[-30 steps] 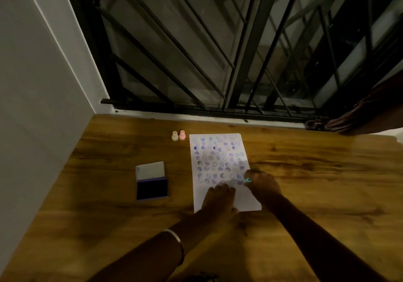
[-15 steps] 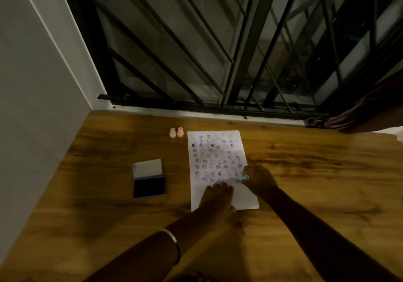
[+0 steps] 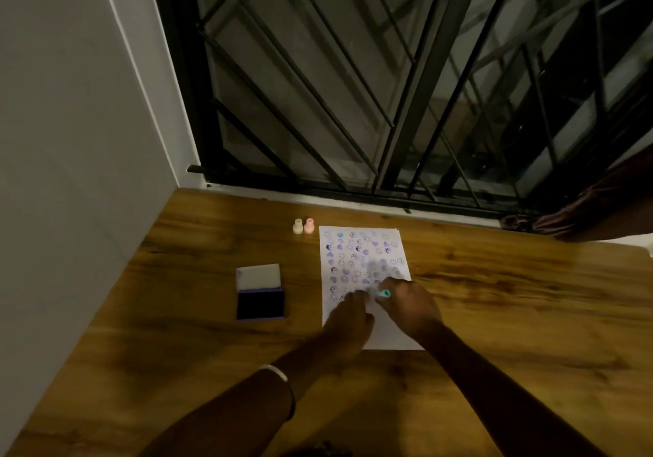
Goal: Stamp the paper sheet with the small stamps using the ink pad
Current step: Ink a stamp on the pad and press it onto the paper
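Fingers (image 3: pixel 388 288) of the right hand (image 3: pixel 411 306) still pinch the teal stamp (image 3: pixel 383 293), now shifted left along the paper sheet's (image 3: pixel 397 336) lowest printed row; left hand (image 3: pixel 348 319) stays flat, steadying it.

White paper sheet (image 3: pixel 364 262) flat, mostly purple-stamped; teal stamp (image 3: pixel 384 293) on it; cream stamp (image 3: pixel 298 226) + pink stamp (image 3: pixel 309 226) upright nr top-left corner; ink pad (image 3: pixel 260 292) open, left.

Both forearms are bare, no sleeves in view. A thin, pale bangle (image 3: pixel 279 373) circles the left wrist, just behind the left hand (image 3: pixel 348 319). The right hand (image 3: pixel 411 303) and wrist wear nothing.
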Available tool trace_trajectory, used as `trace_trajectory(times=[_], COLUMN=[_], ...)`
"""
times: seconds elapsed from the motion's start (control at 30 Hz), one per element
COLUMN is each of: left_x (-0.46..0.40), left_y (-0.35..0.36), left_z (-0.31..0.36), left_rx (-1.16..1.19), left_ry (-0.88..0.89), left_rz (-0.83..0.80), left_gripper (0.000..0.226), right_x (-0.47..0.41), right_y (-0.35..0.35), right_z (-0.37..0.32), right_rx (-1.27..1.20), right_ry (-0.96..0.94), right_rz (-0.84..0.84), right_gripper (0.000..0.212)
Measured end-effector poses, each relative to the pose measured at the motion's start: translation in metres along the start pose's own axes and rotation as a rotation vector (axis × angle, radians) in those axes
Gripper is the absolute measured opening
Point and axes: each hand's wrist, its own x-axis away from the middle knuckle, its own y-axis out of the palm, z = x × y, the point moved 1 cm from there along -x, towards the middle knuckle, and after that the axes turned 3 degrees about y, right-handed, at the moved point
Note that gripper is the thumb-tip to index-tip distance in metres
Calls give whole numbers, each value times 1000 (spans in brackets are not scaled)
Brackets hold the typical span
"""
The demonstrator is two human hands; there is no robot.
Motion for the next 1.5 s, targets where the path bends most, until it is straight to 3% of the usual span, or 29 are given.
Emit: trace_trajectory(times=[0.27, 0.37, 0.47, 0.6, 0.8, 1.0, 1.17, 1.5], left_x=[13, 10, 13, 25, 26, 19, 17, 18], left_y=[-64, -73, -78, -85, -92, -95, -99, -100], left_z=[-52, -63, -70, -82, -99, -109, -112, -119], left_rx=[801, 955, 1127, 1410, 1512, 1521, 1550, 1603], left_ry=[-497, -646, -737, -703, -705, -735, -716, -706], left_rz=[217, 260, 332, 363, 346, 368, 372, 383], left_gripper=[24, 30, 33, 26, 27, 19, 17, 5], right_x=[-15, -18, -23, -28, -32, -39, -41, -42], right_y=[9, 7, 8, 12, 17, 13, 12, 11], right_z=[-88, -111, -133, -154, -167, -174, -172, -161], right_rx=[-205, -242, -225, -209, -208, -222, -192, -253], right_ry=[-211, -259, -277, -297, -337, -342, -376, -330], right_rz=[11, 42, 35, 41, 64, -77, -18, 38], right_gripper=[22, 19, 16, 18, 19, 17, 26, 21])
